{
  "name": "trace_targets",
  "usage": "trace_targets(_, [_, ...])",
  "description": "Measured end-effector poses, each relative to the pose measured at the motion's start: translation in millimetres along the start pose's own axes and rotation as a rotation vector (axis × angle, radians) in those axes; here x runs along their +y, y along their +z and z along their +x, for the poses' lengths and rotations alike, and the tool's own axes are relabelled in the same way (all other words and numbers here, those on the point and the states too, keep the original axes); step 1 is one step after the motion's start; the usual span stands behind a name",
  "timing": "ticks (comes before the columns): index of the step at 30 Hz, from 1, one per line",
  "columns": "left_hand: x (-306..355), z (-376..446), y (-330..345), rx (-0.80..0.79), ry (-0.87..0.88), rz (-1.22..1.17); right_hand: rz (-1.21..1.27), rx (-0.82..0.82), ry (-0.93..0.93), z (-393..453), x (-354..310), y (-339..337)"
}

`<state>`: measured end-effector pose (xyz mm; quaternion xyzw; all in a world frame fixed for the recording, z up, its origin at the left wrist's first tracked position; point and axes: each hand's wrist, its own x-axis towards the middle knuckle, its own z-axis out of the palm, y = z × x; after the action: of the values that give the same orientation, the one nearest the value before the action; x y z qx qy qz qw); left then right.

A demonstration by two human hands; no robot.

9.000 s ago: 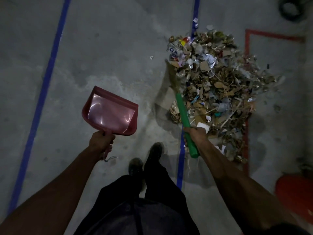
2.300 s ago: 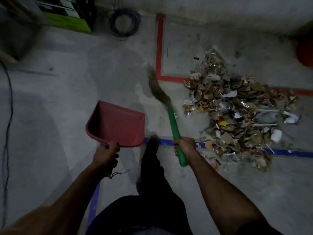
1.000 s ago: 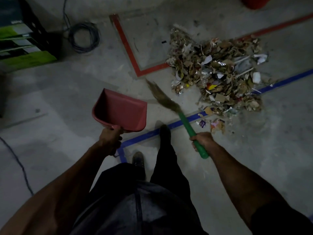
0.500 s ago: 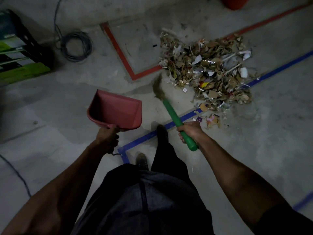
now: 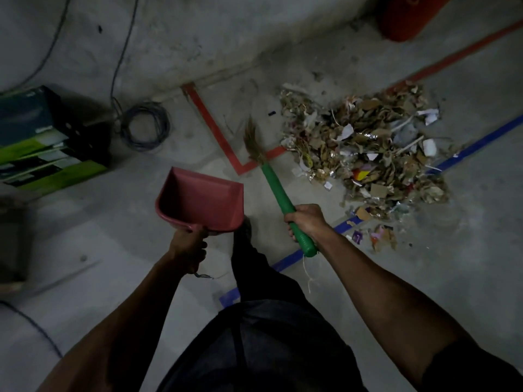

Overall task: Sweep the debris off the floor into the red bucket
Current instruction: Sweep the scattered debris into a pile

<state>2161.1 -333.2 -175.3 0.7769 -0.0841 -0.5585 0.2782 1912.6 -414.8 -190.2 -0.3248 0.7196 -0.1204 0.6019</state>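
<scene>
Gripping broom (image 5: 276, 188), right hand (image 5: 307, 222) beside debris (image 5: 368, 154) edge.

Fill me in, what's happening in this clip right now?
A person is cleaning a concrete floor. The left hand grips the handle of a red plastic dustpan, held up off the floor and empty. The right hand grips a green-handled straw broom, bristles just left of a heap of cardboard and paper debris. The red bucket stands beyond the heap by the wall.

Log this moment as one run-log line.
left hand: holds dustpan, raised | right hand: grips broom | debris pile: on floor | red bucket: beyond pile
</scene>
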Motion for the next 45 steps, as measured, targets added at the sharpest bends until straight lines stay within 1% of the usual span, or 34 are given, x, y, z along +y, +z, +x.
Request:
trace_targets(4, [68.7,44.1,-7.9,0.018,-0.012,0.05,0.06,0.037,0.008,55.4,-65.2,17.0])
trace_targets(7, [127.5,73.6,-12.7,-0.005,0.024,0.069,0.098,0.064,0.01,82.3,-118.9,22.0])
trace_targets(14, [250.9,152.8,-13.6,-0.043,0.101,0.249,0.178,0.127,0.008,128.1,-218.0,23.6])
trace_targets(20, [354.0,251.7,2.1,-0.137,0.175,0.528,0.269,0.179,0.044,196.4,-289.2,56.3])
trace_targets(24, [421.4,318.6,16.2,-0.23,0.194,0.543,0.351,0.229,0.075,259.7,-344.1,87.1])
trace_targets(27, [466.7,362.8,27.3,-0.256,0.239,0.621,0.466,0.224,0.155,305.1,-379.1,104.2])
trace_targets(30, [500.4,400.9,41.5,-0.286,0.241,0.664,0.66,0.239,0.28,343.4,-400.4,108.2])
trace_targets(33, [521.4,433.7,58.6,-0.284,0.228,0.68,0.85,0.333,0.374,370.0,-403.8,97.2])
trace_targets(36, [533.5,458.7,72.4,-0.303,0.222,0.665,1.058,0.378,0.389,382.7,-398.9,83.7])
trace_targets(39, [541.6,472.3,80.5,-0.317,0.215,0.684,1.273,0.436,0.34,379.7,-401.8,75.0])
trace_targets(42, [548.8,478.8,83.8,-0.33,0.205,0.708,1.331,0.468,0.317,362.9,-416.2,82.7])
trace_targets(45, [556.4,479.5,83.6,-0.341,0.196,0.705,1.228,0.45,0.315,346.2,-430.9,109.0])
